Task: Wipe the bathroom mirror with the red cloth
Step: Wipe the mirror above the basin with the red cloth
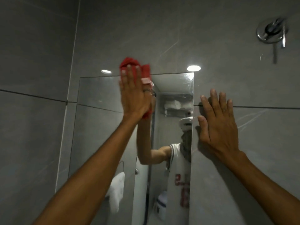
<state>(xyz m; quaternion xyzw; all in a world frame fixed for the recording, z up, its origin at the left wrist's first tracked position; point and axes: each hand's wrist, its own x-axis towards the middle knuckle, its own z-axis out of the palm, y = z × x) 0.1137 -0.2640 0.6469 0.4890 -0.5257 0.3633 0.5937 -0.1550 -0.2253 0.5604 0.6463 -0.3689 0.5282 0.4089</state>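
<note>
At mirror (pixel 100 95) top edge, red cloth (pixel 129 62)

I see the mirror (pixel 100 95) as a tall, frameless rectangular pane fixed flat to the grey tiled wall (pixel 162 38). Its top and right edges are in view, and its lower part runs out of frame. The glass looks hazy, with faint streaks near its top right corner. The red cloth (pixel 129 63) is bunched and crumpled and sits on the mirror's top edge, a little left of the middle. Its upper folds overlap the wall above that edge, and the rest lies against the glass. My left hand (pixel 133 96) presses it there with straight fingers. A pale tag (pixel 146 80) shows on its right side, and one red end pokes out below my palm.
</note>
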